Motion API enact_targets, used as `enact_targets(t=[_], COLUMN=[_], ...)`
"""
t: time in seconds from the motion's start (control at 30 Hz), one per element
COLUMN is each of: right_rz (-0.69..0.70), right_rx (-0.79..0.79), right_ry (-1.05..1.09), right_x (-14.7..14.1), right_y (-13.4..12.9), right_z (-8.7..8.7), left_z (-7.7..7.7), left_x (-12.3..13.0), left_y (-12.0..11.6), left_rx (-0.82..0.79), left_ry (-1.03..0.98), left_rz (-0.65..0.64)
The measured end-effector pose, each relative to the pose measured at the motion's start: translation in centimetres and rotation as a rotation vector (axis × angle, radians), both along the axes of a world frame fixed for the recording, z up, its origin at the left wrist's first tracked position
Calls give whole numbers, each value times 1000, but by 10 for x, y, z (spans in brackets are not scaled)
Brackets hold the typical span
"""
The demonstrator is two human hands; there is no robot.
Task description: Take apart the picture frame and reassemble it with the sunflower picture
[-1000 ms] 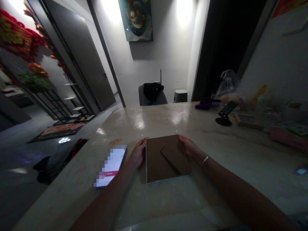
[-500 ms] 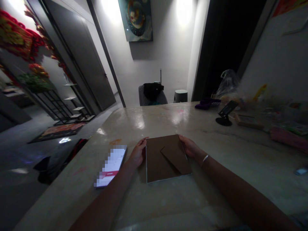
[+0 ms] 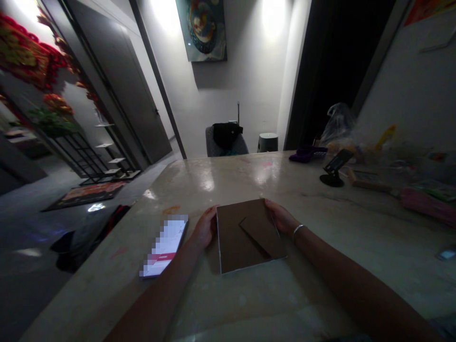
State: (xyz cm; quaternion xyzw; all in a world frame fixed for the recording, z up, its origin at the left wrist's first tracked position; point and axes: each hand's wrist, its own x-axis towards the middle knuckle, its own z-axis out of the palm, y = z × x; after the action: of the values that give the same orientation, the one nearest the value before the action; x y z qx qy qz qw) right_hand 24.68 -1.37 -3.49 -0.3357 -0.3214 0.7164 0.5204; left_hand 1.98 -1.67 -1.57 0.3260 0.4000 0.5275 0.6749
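Note:
Between my hands is a picture frame (image 3: 245, 240), its brown back toward me. Thin white edges run round it, and a slanted stand flap shows in the backing. My left hand (image 3: 205, 228) grips the frame's left edge near the top corner, with the fingers partly hidden behind it. At the upper right corner my right hand (image 3: 280, 216) holds the other side, thumb along the edge. The frame's front is out of sight. Left of my left forearm lies a phone (image 3: 166, 249) with a lit, partly blurred screen.
The marble-patterned table (image 3: 228, 183) stretches ahead. A black phone stand (image 3: 335, 168) is at the right, near a purple item (image 3: 307, 153) and a clear plastic bag (image 3: 338, 124). Beyond the far edge stands a chair (image 3: 213, 142) with black cloth on it.
The picture frame has tilted slightly, its lower edge coming a little closer to me and to the right. Both hands keep their hold; the phone has not moved.

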Motion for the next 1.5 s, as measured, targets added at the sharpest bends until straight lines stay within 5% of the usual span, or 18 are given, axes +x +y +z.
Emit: enact_targets(t=[0.37,0.6,0.8,1.13,1.27,1.5], right_rz=[-118,-302,-482,-38,-53,-140], right_rx=[50,433,811,865,840,862], right_ry=[-168,-830,-1192,-1482,-1571,-1514], right_x=[0,6,-2,-26,-30,-19], right_y=[4,7,4,-44,-49,-34], right_z=[-8,-15,-14,21,22,24], left_z=[-13,-12,-11,-5,-6,-10], left_x=[0,-2,-4,-2,-2,7], left_y=[7,4,4,0,2,-4], left_rx=[65,63,74,-24,-20,-17], left_ry=[112,100,164,53,-13,-82], left_rz=[60,32,23,28,33,-181])
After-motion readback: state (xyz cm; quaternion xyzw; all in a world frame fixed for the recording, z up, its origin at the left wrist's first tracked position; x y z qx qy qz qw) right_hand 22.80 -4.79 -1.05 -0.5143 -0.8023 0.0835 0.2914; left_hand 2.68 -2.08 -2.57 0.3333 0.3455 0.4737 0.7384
